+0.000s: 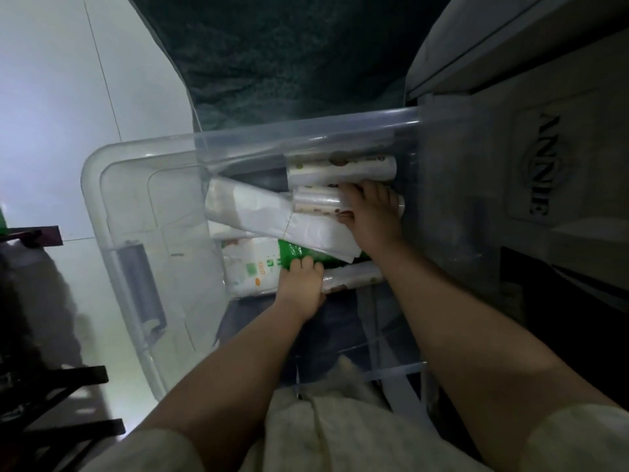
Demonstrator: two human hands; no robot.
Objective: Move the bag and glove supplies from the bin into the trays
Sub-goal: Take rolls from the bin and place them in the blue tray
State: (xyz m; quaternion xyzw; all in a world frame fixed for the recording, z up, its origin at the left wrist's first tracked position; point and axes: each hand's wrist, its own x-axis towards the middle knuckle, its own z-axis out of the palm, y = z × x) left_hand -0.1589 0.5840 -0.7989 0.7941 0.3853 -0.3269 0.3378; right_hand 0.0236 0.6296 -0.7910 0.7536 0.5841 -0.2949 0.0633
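Open clear bin (102, 206) on pale tiled floor (51, 97), grey latch (141, 284) on its left end wall. All supplies inside the bin, clustered toward the far right corner:
- printed roll (340, 172) lying along the far wall
- second printed roll (316, 202) just beside it on the near side
- flat white bag pack (265, 216) slanting beneath that
- green pack (296, 253) partly under the white bag pack
- white packet (250, 270) with orange and green print, touching the green pack's left side
- third printed roll (354, 279) at the near right, just beside the green pack

Right hand (371, 216) wrapped round the second printed roll, fingers over the top, thumb beneath. Left hand (301, 287) at the green pack's near edge, fingers bent onto it in a narrow grip.

Dark green cloth (289, 63) beyond the bin. Grey moulded case (544, 165) with raised lettering hard against the bin's right side.
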